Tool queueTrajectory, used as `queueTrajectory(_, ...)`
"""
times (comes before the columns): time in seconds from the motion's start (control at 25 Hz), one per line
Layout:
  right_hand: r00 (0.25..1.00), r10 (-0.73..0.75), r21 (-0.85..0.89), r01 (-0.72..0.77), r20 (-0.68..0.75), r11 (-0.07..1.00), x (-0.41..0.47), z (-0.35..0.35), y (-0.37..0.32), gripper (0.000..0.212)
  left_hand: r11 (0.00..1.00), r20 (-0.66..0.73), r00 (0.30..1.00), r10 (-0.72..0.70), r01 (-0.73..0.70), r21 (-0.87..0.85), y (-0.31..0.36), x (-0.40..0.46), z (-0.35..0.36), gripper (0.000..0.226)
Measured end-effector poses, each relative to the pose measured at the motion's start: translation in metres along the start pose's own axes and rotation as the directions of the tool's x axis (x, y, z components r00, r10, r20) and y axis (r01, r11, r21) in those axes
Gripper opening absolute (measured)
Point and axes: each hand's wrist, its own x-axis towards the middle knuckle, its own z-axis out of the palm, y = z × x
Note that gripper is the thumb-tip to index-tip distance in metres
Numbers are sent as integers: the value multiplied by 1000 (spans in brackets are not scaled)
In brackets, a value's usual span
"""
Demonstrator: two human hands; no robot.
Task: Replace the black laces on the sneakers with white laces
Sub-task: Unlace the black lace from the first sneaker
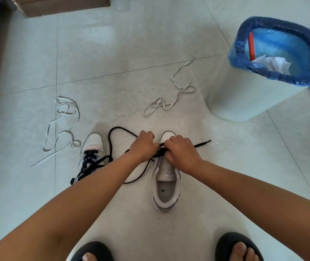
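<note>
Two white sneakers stand on the tiled floor. The right sneaker point(166, 187) has its tongue exposed, and its black lace point(119, 129) is mostly pulled out, looping over the floor. My left hand point(144, 145) and my right hand point(181, 152) both pinch that lace at the lower eyelets near the toe. The left sneaker point(93, 147) is still laced in black, partly hidden by my left forearm. Two white laces lie loose on the floor: one point(63, 127) at the left, another point(171, 97) beyond the shoes.
A white bin point(244, 98) with a blue liner stands at the right, holding paper and a red item. A cardboard box point(63, 6) sits at the top left. My feet in black slippers point(239, 247) are at the bottom edge.
</note>
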Motion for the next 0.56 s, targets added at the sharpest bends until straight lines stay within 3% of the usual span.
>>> queueTrajectory(0.04, 985, 159, 261, -172, 69, 950, 2, -5, -5, 9, 999, 48, 999, 18, -20, 48, 1, 7, 2, 31)
queueTrajectory(0.08, 929, 323, 500, -370, 182, 783, 3, -10, -8, 11, 996, 61, 998, 24, -29, 84, 0, 12, 5, 29)
queueTrajectory(0.12, 863, 421, 689, -486, 280, 538, 3, -18, -9, 12, 993, 51, 998, 24, -29, 114, -2, 14, 6, 28)
queueTrajectory(0.16, 831, 453, 817, -486, 322, 310, 0, -32, -10, 12, 991, 34, 999, 20, -25, 131, -7, 17, 6, 27)
queueTrajectory(0.2, 833, 469, 887, -420, 294, 190, -8, -47, -8, 16, 991, 21, 1000, 11, -14, 133, -14, 18, 3, 27)
queueTrajectory(0.4, 850, 514, 993, -84, 116, -86, -73, -129, 19, 31, 985, 65, 998, 19, -8, -170, -33, 12, -2, 28)
queueTrajectory(0.48, 844, 520, 989, -79, 132, -123, -94, -153, 30, 27, 980, 143, 987, 76, -47, -193, -26, 7, 3, 23)
queueTrajectory(0.56, 850, 483, 977, -194, 210, -83, -106, -165, 38, 17, 983, 166, 979, 120, -94, -157, -17, 7, 8, 21)
